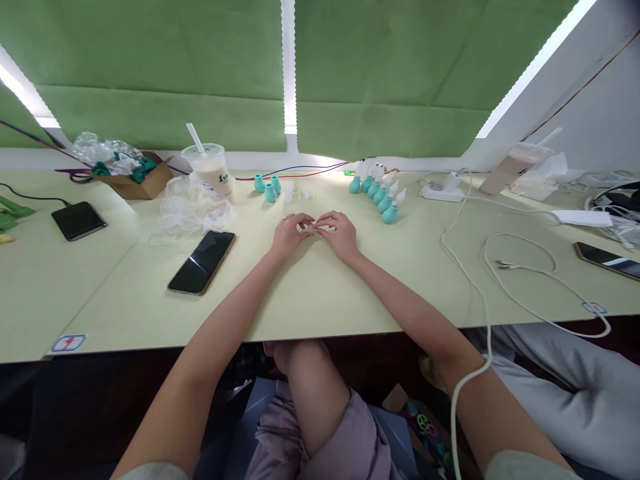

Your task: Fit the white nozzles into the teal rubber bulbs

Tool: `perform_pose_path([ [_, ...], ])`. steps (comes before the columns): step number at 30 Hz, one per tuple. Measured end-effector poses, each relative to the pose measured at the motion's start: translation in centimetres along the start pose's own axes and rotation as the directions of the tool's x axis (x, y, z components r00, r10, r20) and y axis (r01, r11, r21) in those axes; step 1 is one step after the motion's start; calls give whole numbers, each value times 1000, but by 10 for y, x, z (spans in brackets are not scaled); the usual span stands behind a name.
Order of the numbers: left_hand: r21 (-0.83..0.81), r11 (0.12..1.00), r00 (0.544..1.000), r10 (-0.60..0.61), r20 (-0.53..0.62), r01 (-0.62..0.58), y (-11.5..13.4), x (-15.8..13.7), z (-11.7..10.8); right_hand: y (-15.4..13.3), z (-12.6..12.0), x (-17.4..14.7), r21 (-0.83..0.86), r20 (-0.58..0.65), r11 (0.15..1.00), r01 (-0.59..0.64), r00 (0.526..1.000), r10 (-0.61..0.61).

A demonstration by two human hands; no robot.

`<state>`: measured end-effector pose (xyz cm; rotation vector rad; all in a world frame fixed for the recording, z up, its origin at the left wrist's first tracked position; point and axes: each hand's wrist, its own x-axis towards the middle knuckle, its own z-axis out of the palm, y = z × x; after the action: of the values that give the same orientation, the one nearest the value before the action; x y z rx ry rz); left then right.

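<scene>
Landmark: black phone [203, 262]. Right of it, left hand [290, 236] and right hand [341, 236] meet, fingertips pinching a small whitish piece [311, 229] between them; shape unclear, perhaps translucent. Beyond and right of phone, three teal cups [271, 194]; farther right, white-tipped teal bulbs [390, 215].

The left hand [287, 236] and right hand [344, 236] pinch a small whitish piece [311, 229] near several teal bulbs [379, 196].
</scene>
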<state>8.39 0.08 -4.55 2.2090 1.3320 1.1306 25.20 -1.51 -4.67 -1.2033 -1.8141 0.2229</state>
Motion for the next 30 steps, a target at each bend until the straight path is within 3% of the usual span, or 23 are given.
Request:
perform_pose_path([
  [4, 35, 999, 1000, 0, 12, 0, 0, -1, 0, 2, 1, 2, 37, 26, 999, -40, 999, 39],
  [14, 56, 998, 999, 41, 14, -42, 0, -3, 2, 1, 1, 1, -10, 59, 1000, 24, 998, -23],
  [21, 78, 996, 999, 38, 9, -39, 2, -3, 4, 1, 2, 4, 181, 77, 971, -155, 987, 143],
  [23, 85, 996, 999, 39, -12, -38, 4, -4, 4, 2, 3, 4, 313, 114, 918, -242, 969, 217],
  [26, 120, 992, 999, 44, -17, -41, 6, -4, 4, 4, 5, 5, 496, 266, 757, -426, 904, 334],
  [30, 169, 983, 997, 73, -29, -67, 7, -6, 5, 9, 4, 4, 624, 393, 564, -541, 841, 372],
])
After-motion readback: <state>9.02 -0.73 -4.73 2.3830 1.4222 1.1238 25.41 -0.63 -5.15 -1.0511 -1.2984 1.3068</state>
